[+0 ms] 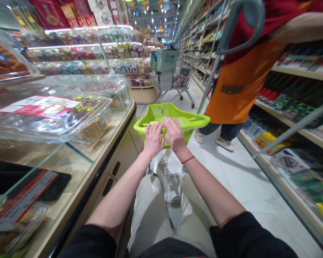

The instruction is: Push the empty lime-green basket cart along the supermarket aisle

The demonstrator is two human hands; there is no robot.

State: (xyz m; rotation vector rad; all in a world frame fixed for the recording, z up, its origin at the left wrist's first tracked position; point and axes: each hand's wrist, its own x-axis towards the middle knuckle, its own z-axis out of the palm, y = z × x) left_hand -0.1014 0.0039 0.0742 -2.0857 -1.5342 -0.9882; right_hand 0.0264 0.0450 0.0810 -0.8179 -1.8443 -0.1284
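My left hand (154, 139) and my right hand (174, 134) lie side by side on the folded handles of a lime-green plastic shopping basket (172, 115), fingers curled over them. The basket sits on a wire shopping cart (167, 172), most of which is hidden by my arms and lap. A red string bracelet (187, 159) circles my right wrist. Nothing else is in either hand.
On the left, a glass display counter (70, 157) holds lidded plastic trays of food. Goods shelves (293, 100) run along the right. A person in an orange apron (242, 82) stands beside a grey tubular frame (239, 28). Another loaded cart (174, 75) stands ahead on the tiled floor.
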